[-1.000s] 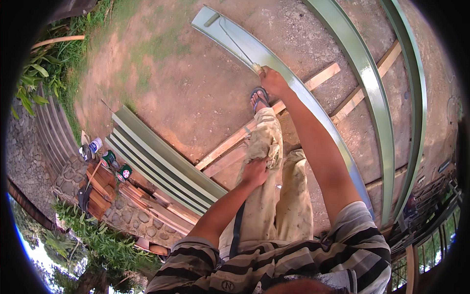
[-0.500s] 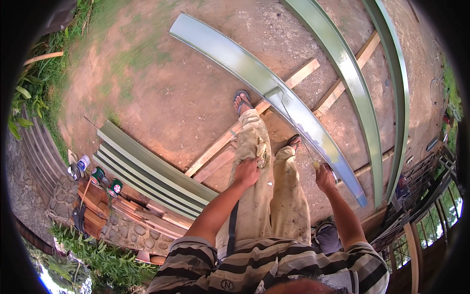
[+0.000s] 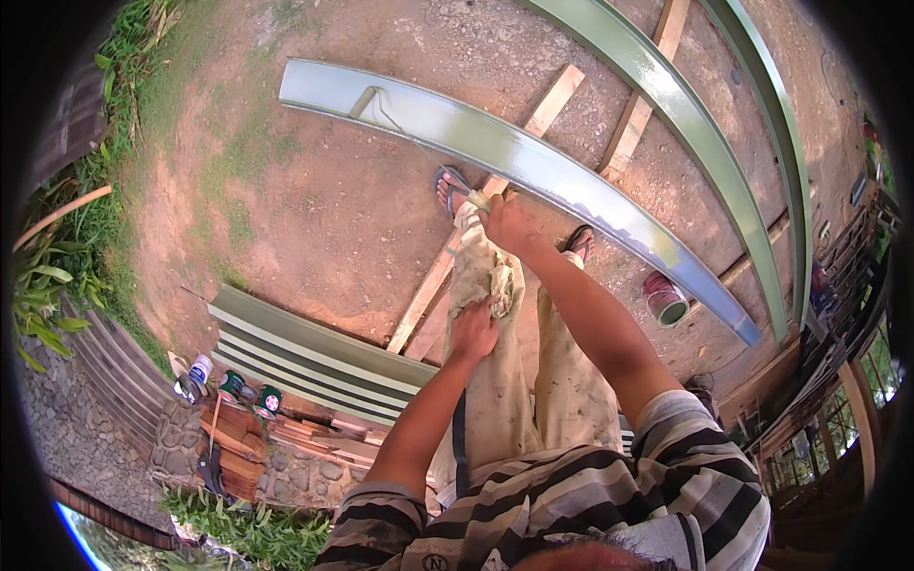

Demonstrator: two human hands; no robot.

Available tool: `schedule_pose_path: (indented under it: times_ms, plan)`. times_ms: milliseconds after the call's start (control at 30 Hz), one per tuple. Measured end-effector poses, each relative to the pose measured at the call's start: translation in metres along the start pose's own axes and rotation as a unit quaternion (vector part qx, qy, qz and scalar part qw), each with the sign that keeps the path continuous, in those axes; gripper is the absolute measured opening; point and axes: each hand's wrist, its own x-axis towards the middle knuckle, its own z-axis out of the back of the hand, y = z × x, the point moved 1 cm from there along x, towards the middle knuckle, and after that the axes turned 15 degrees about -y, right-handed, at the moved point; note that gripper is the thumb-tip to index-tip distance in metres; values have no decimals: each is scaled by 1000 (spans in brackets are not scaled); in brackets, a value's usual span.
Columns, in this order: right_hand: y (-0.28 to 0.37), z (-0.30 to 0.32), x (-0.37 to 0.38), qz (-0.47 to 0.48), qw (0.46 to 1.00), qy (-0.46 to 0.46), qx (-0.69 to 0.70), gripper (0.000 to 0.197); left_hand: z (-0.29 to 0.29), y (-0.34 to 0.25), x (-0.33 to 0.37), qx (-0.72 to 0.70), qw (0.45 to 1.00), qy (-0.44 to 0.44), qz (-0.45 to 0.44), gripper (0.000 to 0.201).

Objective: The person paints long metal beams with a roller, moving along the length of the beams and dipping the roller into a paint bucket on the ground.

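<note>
A long pale metal beam (image 3: 457, 130), partly coated in green paint, lies across wooden supports in front of me. My right hand (image 3: 511, 226) is closed round the handle of a paint roller, its thin wire frame reaching left along the beam. The green roller head (image 3: 365, 102) rests on the beam near its far left end. On my left thigh lies my left hand (image 3: 473, 328), fingers closed at a crumpled, stained cloth (image 3: 502, 285); whether this is a rag or a fold of the trousers is unclear. An open paint can (image 3: 665, 301) with green inside stands right of my feet.
Two green beams (image 3: 657, 81) (image 3: 776, 124) lie to the right across wooden timbers (image 3: 636, 124). A stack of green channels (image 3: 314, 347) is at the left, beside paint cans (image 3: 249, 392) and boards on a stone ledge. My feet in flip-flops stand astride a timber.
My right hand has moved left and forward, carrying the roller from mid-beam toward its far left end. The paint can now shows fully. My left hand stays on the thigh.
</note>
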Motion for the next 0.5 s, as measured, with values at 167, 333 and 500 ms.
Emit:
schedule_pose_path:
  times_ms: [167, 333, 500]
  plan:
    - [-149, 29, -89, -33, 997, -1, -76, 51, -27, -8, -7, 36, 999, 15, 15, 39]
    - [-347, 84, -236, -91, 988, -22, -124, 44, -51, -41, -20, 67, 998, 0, 4, 35]
    - [-504, 148, -373, -180, 970, 7, -161, 44, -78, -71, -40, 97, 995, -23, -1, 32]
